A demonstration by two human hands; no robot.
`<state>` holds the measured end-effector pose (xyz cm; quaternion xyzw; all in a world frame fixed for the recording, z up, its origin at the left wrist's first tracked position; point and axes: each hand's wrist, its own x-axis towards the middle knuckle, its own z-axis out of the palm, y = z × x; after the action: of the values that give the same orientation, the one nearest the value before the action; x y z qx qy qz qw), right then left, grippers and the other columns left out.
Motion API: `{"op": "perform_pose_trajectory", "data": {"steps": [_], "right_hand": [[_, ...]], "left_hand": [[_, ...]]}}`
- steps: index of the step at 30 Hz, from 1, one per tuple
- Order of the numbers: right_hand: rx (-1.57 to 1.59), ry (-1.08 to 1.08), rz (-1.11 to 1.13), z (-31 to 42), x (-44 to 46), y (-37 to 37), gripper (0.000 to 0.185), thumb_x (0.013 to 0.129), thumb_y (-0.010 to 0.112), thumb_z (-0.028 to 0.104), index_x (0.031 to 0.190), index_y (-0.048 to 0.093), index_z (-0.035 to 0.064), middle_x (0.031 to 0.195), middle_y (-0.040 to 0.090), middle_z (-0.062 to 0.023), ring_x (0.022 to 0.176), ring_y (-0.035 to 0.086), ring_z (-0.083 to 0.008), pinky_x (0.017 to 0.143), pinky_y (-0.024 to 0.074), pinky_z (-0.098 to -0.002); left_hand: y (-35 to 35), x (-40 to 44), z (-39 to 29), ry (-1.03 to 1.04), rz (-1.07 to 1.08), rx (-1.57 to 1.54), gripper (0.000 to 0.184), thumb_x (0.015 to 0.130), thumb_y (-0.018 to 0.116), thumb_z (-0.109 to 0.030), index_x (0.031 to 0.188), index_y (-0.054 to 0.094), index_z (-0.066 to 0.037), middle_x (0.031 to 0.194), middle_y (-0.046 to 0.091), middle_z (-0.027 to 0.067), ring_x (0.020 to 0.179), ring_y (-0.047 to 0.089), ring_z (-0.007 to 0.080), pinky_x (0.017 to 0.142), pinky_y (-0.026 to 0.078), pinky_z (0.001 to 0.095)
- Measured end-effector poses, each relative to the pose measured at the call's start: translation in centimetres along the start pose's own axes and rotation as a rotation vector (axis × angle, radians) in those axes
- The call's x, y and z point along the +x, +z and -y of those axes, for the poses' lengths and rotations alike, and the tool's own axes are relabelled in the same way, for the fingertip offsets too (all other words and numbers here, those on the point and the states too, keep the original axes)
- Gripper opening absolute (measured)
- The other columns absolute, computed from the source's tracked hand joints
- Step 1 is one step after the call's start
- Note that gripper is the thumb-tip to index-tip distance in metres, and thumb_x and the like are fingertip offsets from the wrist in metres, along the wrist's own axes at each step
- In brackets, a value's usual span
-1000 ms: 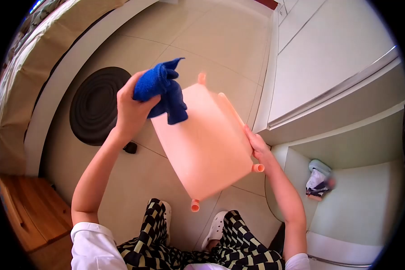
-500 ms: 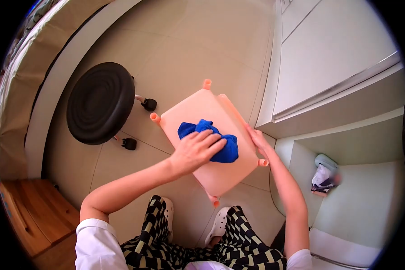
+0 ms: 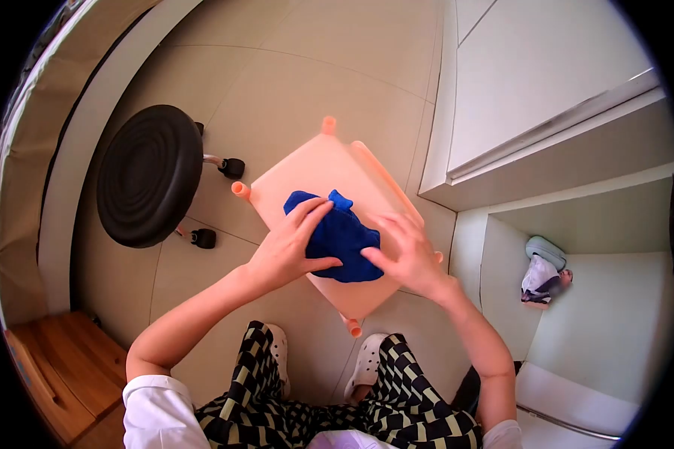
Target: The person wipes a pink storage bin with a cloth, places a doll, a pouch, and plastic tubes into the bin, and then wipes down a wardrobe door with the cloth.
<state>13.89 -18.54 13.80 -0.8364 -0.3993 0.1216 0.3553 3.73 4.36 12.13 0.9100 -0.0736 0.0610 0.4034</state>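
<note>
A peach-pink plastic box-like piece (image 3: 284, 181) with short round tubes at its corners lies tilted before my legs. On its face rests a crumpled blue cloth (image 3: 344, 243). My left hand (image 3: 288, 243) grips the cloth's left side, fingers over the top and thumb at its lower edge. At the cloth's right side is my right hand (image 3: 416, 258), its thumb and fingers spread apart. That thumb reaches the cloth's edge; whether it touches is hard to tell. The right fingers are slightly blurred over the pink piece.
A round black stool (image 3: 150, 176) on casters stands to the left. White cabinets (image 3: 547, 82) line the right, with an open cubby holding a pale green case (image 3: 545, 252) and a small bundle. A wooden box (image 3: 71, 367) sits at lower left.
My right hand has left the pink piece's right edge and come over its face beside the cloth. My left hand has shifted left, and the cloth is more spread out.
</note>
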Motion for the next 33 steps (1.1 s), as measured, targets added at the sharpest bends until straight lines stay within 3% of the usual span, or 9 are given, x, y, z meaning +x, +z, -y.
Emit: {"op": "perform_pose_trajectory", "data": {"steps": [3,7,10,14,16,19,25,27,33], "right_hand": [[-0.129,-0.340,0.064,2.0,2.6,1.1,0.052,0.078,0.070,0.022,0.127,0.059,0.0067,0.123,0.059,-0.0123,0.123,0.050,-0.0266,0.108,0.0341,-0.0441],[-0.192,-0.357,0.143,1.2,4.3,2.1,0.048,0.074,0.071,0.020,0.120,0.063,0.0078,0.117,0.060,-0.0117,0.121,0.051,-0.0261,0.110,0.0319,-0.0441],[-0.228,-0.291,0.314,0.4,4.4,1.0,0.037,0.073,0.072,0.022,0.106,0.066,0.0071,0.111,0.060,-0.0092,0.114,0.053,-0.0253,0.108,0.0330,-0.0434],[0.266,0.056,0.225,0.9,2.7,-2.0,0.026,0.073,0.077,0.012,0.092,0.062,0.0050,0.080,0.060,-0.0038,0.080,0.060,-0.0150,0.077,0.0497,-0.0294],[0.451,0.180,0.224,1.5,2.1,-3.9,0.025,0.075,0.077,0.011,0.094,0.061,0.0045,0.084,0.061,-0.0026,0.082,0.059,-0.0121,0.077,0.0489,-0.0273],[0.655,0.282,0.166,0.2,1.7,-4.8,0.028,0.076,0.076,0.006,0.099,0.060,0.0032,0.088,0.061,0.0009,0.081,0.057,-0.0084,0.071,0.0486,-0.0253],[1.021,0.525,0.028,-2.8,3.2,-2.3,0.033,0.079,0.077,0.012,0.108,0.063,0.0023,0.097,0.064,-0.0010,0.090,0.058,-0.0075,0.083,0.0464,-0.0241],[0.937,0.518,0.064,-4.1,3.3,-0.9,0.036,0.080,0.076,0.016,0.111,0.064,0.0015,0.098,0.064,-0.0035,0.092,0.059,-0.0109,0.085,0.0468,-0.0262],[-0.121,0.050,-0.296,-3.6,3.2,0.6,0.039,0.082,0.073,0.021,0.116,0.064,0.0043,0.114,0.060,-0.0120,0.107,0.058,-0.0293,0.095,0.0452,-0.0394]], "left_hand": [[0.1,-1.6,0.5,-0.106,0.033,-0.055,0.091,0.069,0.085,-0.034,0.139,0.038,-0.002,0.139,0.043,0.0186,0.120,0.051,0.0370,0.099,0.047,0.0413],[0.3,-2.8,2.1,0.057,0.092,0.036,0.091,0.067,0.087,-0.034,0.138,0.039,-0.003,0.137,0.048,0.0189,0.123,0.051,0.0353,0.103,0.044,0.0415],[0.6,-2.5,2.3,0.090,0.086,0.147,0.074,0.074,0.082,-0.030,0.131,0.046,-0.001,0.135,0.050,0.0187,0.120,0.053,0.0354,0.103,0.043,0.0418],[0.4,-1.9,2.1,0.211,0.038,0.235,0.049,0.077,0.079,-0.022,0.116,0.057,-0.002,0.121,0.061,0.0162,0.110,0.060,0.0346,0.103,0.042,0.0435],[-0.1,-1.5,0.1,0.018,-0.034,0.087,0.027,0.084,0.073,-0.016,0.104,0.060,-0.002,0.102,0.067,0.0149,0.091,0.067,0.0295,0.094,0.048,0.0403],[-1.7,0.1,-3.3,-0.300,0.003,-0.322,0.026,0.088,0.070,-0.015,0.106,0.059,-0.002,0.091,0.066,0.0146,0.075,0.066,0.0227,0.084,0.050,0.0327],[0.6,2.2,-1.3,-0.408,-0.065,-0.567,0.028,0.098,0.059,-0.022,0.115,0.056,0.000,0.096,0.063,0.0059,0.092,0.058,0.0113,0.081,0.049,0.0287],[1.9,2.4,0.9,-0.365,-0.151,-0.462,0.032,0.097,0.060,-0.022,0.121,0.053,-0.001,0.100,0.062,0.0086,0.094,0.057,0.0134,0.082,0.048,0.0290],[2.0,0.8,1.3,-0.214,-0.254,0.053,0.050,0.086,0.070,-0.014,0.130,0.049,-0.005,0.128,0.052,0.0164,0.104,0.057,0.0313,0.087,0.049,0.0383]]}}
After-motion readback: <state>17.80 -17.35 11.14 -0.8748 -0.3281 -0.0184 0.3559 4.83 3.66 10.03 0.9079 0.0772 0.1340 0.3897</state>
